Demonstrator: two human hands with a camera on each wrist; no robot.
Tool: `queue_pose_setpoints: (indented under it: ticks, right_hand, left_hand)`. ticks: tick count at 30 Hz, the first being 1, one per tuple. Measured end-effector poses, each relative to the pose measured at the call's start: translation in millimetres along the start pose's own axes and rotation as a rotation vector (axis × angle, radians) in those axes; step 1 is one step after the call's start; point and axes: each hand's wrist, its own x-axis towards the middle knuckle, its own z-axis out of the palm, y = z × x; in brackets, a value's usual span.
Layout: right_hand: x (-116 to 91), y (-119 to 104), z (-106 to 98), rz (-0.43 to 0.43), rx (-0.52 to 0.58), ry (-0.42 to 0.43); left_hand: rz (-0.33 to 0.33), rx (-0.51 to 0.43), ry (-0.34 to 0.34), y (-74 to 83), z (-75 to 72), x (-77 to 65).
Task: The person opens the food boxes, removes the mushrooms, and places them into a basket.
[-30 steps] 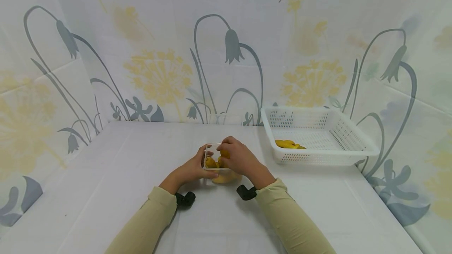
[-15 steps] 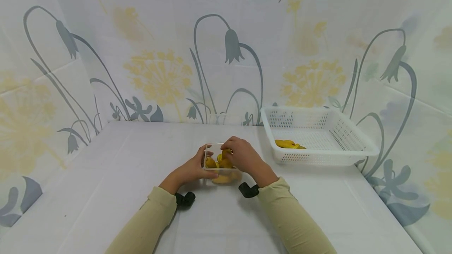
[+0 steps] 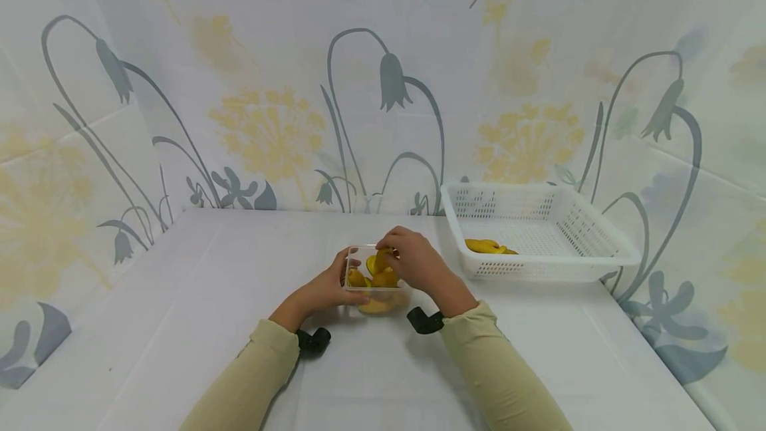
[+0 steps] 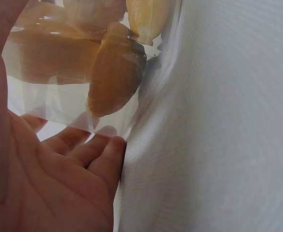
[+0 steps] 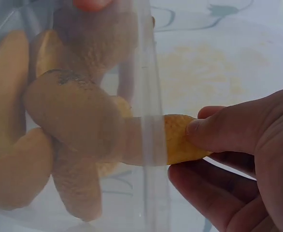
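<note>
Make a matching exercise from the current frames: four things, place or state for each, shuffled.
1. left hand
2. right hand
3. clear plastic container
4. white perforated basket

A. between the two hands, several yellow pieces inside
B. to the person's right, touched by neither hand
C. gripping the container's side
D. pinching one yellow piece

Pairs: 1-C, 2-D, 3-A, 4-B

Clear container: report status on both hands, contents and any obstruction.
Left hand gripping clear container. Right hand pinching a yellow piece, partly inside. Other yellow pieces in there; no other obstruction seen.
</note>
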Motion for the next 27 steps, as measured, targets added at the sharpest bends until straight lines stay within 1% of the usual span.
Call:
queue_pose_setpoints:
  ticks: [2,7,13,17,23,27]
  right_hand:
    - [0,0,-1,-0.008,0.005,0.021]
    - [-1,-1,-8,-0.026,0.019,0.074]
    - [-2,-3,-14,-0.054,0.063,0.124]
    - [-2,-4,-16,-0.077,0.08,0.151]
    - [-2,-2,-21,-0.121,0.073,0.204]
    - [-3,2,-26,-0.119,0.087,0.23]
  left_hand:
    - [-0.003,-0.005,-0.002,0.3,-0.1,-0.2]
    - [0.012,-0.012,-0.009,0.8,-0.7,-0.5]
    - [0.031,-0.013,-0.011,1.2,-1.1,-1.2]
    - [0.032,-0.009,-0.01,1.5,-0.9,-1.5]
    - [0.026,0.022,-0.001,2.0,-0.1,-0.8]
    - [0.021,0.028,0.004,1.9,-0.2,-0.5]
